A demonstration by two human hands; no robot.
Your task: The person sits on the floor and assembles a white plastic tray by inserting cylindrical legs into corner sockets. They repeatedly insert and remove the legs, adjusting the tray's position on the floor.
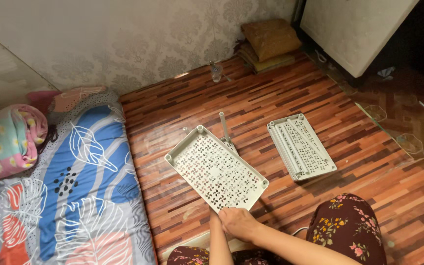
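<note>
— What did we record nearest us?
— Our right hand (239, 222) gripped the near edge of a tilted perforated tray (216, 168); whether our left hand (215, 219) gripped anything, we could not tell.
— And beyond?
— A grey post (224, 127) stood behind the tray. A second tray (301, 146) lay on the wooden floor (271, 93), apart.

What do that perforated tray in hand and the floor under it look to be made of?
Perforated tray: looks like moulded plastic, pale grey, matt; cut-out pattern, rounded corner sockets and raised rim suggest it. Floor: glossy wood-pattern strips in mixed browns, with sheen near the wall; real wood or printed vinyl cannot be told.
</note>
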